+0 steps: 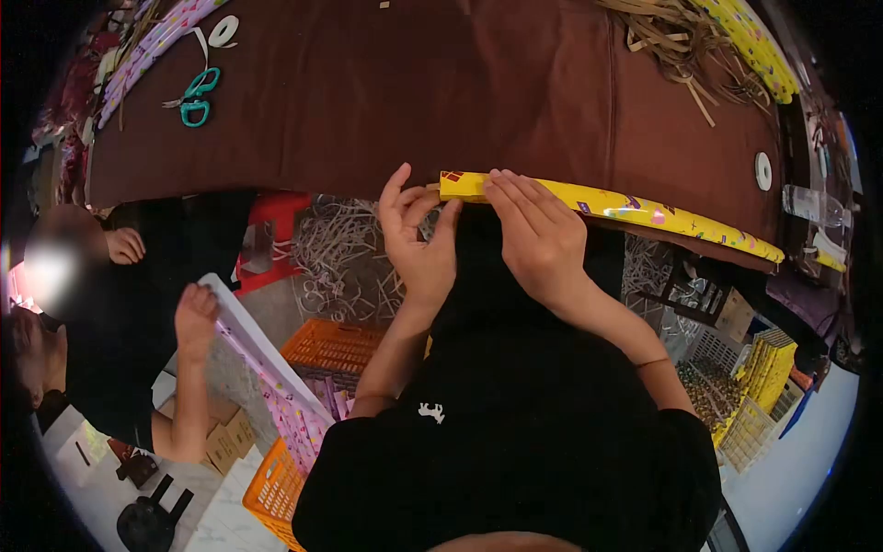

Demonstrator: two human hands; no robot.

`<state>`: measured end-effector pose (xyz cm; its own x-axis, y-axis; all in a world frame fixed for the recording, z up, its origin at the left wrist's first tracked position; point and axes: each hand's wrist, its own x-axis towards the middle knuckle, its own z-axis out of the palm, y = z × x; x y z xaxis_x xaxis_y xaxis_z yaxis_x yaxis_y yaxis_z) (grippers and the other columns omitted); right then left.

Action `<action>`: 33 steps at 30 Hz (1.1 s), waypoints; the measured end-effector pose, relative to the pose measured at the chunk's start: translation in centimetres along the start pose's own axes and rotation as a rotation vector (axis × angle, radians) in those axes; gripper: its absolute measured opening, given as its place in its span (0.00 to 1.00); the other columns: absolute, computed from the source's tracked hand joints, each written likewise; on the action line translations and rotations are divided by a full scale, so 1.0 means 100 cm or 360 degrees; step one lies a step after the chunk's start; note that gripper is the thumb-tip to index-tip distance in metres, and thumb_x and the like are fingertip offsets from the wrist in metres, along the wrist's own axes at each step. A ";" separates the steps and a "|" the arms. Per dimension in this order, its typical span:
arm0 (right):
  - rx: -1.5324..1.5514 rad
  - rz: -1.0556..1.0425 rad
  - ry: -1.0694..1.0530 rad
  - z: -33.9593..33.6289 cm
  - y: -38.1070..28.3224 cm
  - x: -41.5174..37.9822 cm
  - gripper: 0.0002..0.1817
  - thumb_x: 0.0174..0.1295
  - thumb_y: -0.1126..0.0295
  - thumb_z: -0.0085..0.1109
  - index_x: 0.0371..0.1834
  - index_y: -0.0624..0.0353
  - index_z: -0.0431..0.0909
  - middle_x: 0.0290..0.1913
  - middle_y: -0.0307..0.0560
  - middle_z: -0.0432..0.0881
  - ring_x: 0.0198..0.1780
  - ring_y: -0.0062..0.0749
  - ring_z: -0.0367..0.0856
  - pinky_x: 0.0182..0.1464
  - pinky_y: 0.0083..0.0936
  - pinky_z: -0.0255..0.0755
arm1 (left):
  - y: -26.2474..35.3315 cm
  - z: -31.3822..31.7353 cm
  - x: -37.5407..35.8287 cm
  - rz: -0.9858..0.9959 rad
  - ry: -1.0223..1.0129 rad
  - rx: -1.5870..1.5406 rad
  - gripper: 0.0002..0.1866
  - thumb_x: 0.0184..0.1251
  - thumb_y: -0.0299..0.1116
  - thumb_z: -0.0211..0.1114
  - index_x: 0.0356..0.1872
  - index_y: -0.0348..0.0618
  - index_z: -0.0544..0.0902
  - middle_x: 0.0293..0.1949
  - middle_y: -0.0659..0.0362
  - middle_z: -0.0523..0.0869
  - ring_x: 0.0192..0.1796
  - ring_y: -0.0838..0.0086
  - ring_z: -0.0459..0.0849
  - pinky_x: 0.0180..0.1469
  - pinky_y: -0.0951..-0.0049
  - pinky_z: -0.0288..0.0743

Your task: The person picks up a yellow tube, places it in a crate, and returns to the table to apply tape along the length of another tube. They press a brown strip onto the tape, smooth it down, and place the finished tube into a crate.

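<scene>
A long box wrapped in yellow patterned paper [644, 210] lies along the near edge of the brown-covered table [414, 83]. My left hand [418, 239] pinches the paper at the box's left end, thumb and fingers curled around the corner. My right hand [538, 230] lies flat on the same end, fingers pressing the paper down beside the left hand. Both hands hold the wrapped box against the table edge.
Teal scissors [196, 97] and a tape roll [223, 30] lie far left on the table; another tape roll [763, 170] sits right. Paper shreds [681, 46] pile at the back. Orange crates [331, 348] stand on the floor. A person at left holds a wrapped board [267, 368].
</scene>
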<state>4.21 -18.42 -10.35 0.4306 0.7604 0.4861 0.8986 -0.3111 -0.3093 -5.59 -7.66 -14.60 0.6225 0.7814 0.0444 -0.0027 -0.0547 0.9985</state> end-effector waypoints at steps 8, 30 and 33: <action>-0.0096 0.0020 0.0217 0.016 -0.007 -0.008 0.14 0.53 0.81 0.57 0.44 0.68 0.82 0.47 0.53 0.86 0.52 0.43 0.85 0.55 0.35 0.79 | 0.008 0.004 0.000 -0.0047 0.0041 -0.0009 0.34 0.63 0.16 0.64 0.71 0.36 0.62 0.48 0.54 0.81 0.53 0.76 0.78 0.57 0.78 0.72; 0.0134 0.0146 0.0038 -0.022 0.004 -0.026 0.34 0.52 0.60 0.67 0.63 0.62 0.73 0.67 0.51 0.72 0.70 0.50 0.67 0.71 0.48 0.60 | 0.003 -0.010 0.014 0.0185 0.0039 0.0413 0.14 0.68 0.26 0.65 0.51 0.27 0.83 0.51 0.58 0.83 0.38 0.79 0.78 0.45 0.80 0.72; -0.0240 0.0271 -0.0031 -0.059 0.047 -0.044 0.40 0.54 0.49 0.67 0.68 0.60 0.69 0.71 0.50 0.69 0.74 0.49 0.62 0.73 0.45 0.54 | 0.015 -0.001 0.014 0.0219 0.0080 0.0428 0.10 0.68 0.24 0.64 0.42 0.24 0.85 0.57 0.57 0.79 0.39 0.79 0.78 0.45 0.80 0.72</action>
<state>7.01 -26.62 -9.14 0.5769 0.7000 0.4210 0.8160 -0.5166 -0.2593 -4.82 -6.62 -13.03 0.5912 0.7846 0.1868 0.1271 -0.3194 0.9391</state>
